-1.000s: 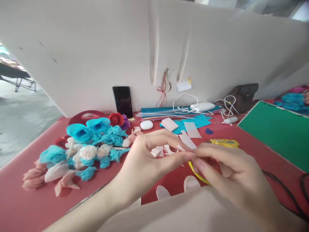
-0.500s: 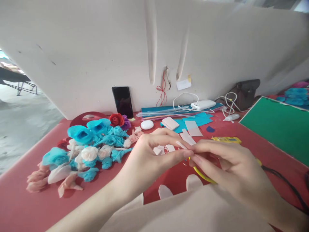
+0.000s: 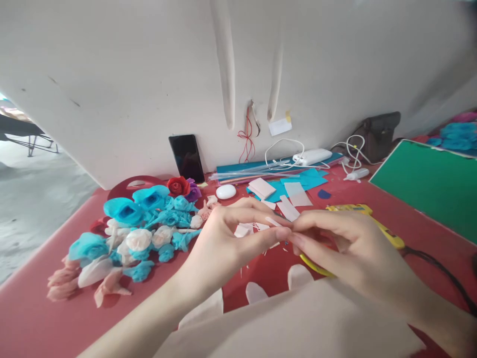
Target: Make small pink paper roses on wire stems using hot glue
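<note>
My left hand [image 3: 227, 238] and my right hand [image 3: 343, 243] meet fingertip to fingertip above the red table, both pinched closed. A small pale strip [image 3: 273, 222], apparently paper, sticks out at the left fingertips. My fingers hide most of whatever lies between them. Under the right hand shows a yellow curved handle [image 3: 316, 266], partly covered. Pale petal-shaped pieces [image 3: 256, 293] lie just below the hands, beside a large pale sheet [image 3: 290, 323] at the near edge. Small white paper scraps [image 3: 244, 229] sit behind the left hand.
At left is a heap of blue, white and pink paper flowers [image 3: 138, 238]. Behind stand a black phone [image 3: 187, 158], a white oval case [image 3: 225, 192], blue paper [image 3: 303, 180] and a power bank [image 3: 312, 157]. A yellow glue gun [image 3: 387, 233] and green board [image 3: 428, 186] are at right.
The view has shifted slightly, and more of the yellow glue gun shows at right. Both hands keep their fingertips together, now a little further left in the picture.
</note>
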`<action>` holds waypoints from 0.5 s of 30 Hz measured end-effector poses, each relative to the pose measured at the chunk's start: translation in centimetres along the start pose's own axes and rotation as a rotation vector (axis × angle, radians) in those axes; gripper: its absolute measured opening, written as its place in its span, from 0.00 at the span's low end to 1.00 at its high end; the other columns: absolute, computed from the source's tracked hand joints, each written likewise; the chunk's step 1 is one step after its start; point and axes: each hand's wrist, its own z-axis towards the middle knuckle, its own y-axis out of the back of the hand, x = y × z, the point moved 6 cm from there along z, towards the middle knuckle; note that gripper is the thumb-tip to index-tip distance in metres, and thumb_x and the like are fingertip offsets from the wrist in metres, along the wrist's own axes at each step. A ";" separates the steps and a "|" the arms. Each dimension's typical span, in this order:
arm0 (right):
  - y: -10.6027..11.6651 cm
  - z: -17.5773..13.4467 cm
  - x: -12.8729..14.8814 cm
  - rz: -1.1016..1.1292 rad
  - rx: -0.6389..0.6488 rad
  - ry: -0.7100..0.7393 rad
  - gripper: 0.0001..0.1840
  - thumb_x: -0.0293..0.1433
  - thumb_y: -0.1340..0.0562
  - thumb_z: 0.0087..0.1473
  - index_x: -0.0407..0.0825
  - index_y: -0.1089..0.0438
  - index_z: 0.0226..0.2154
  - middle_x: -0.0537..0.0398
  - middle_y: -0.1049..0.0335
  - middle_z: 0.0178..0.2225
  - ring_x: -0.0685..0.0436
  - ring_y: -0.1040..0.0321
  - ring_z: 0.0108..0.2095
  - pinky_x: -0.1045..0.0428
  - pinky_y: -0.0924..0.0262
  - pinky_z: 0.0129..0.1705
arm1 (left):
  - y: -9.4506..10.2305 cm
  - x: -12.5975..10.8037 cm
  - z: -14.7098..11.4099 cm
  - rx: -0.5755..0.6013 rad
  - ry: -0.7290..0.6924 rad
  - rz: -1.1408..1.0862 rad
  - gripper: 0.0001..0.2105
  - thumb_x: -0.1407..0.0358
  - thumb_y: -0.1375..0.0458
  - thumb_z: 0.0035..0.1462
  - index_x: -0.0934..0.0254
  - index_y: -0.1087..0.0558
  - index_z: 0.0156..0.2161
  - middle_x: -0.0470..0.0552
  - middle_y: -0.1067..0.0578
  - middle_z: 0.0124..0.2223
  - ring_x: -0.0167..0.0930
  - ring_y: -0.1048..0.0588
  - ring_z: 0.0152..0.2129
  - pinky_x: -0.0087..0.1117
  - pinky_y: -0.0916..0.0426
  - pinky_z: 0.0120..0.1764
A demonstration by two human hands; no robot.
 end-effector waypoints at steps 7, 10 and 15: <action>0.2 0.4 -0.3 0.026 0.078 -0.069 0.09 0.32 0.44 0.56 0.50 0.31 0.28 0.62 0.34 0.24 0.54 0.39 0.26 0.60 0.45 0.25 | 0.0 -1.4 0.9 -0.042 -0.035 0.069 0.04 0.65 0.39 0.51 0.59 0.22 0.28 0.44 0.24 0.29 0.26 0.27 0.32 0.22 0.32 0.37; 1.0 0.7 0.0 0.027 0.033 -0.043 0.08 0.30 0.44 0.55 0.49 0.30 0.28 0.61 0.31 0.26 0.54 0.36 0.27 0.59 0.44 0.26 | 1.4 1.7 0.6 -0.148 -0.086 0.123 0.07 0.64 0.42 0.54 0.57 0.26 0.40 0.44 0.25 0.35 0.26 0.27 0.32 0.26 0.32 0.38; 2.4 0.7 0.5 0.013 -0.041 0.006 0.09 0.30 0.44 0.54 0.47 0.30 0.27 0.58 0.31 0.26 0.52 0.36 0.28 0.59 0.44 0.26 | 5.2 22.5 -11.5 -0.253 -0.174 0.262 0.13 0.63 0.47 0.59 0.65 0.34 0.48 0.54 0.31 0.49 0.34 0.28 0.41 0.41 0.31 0.41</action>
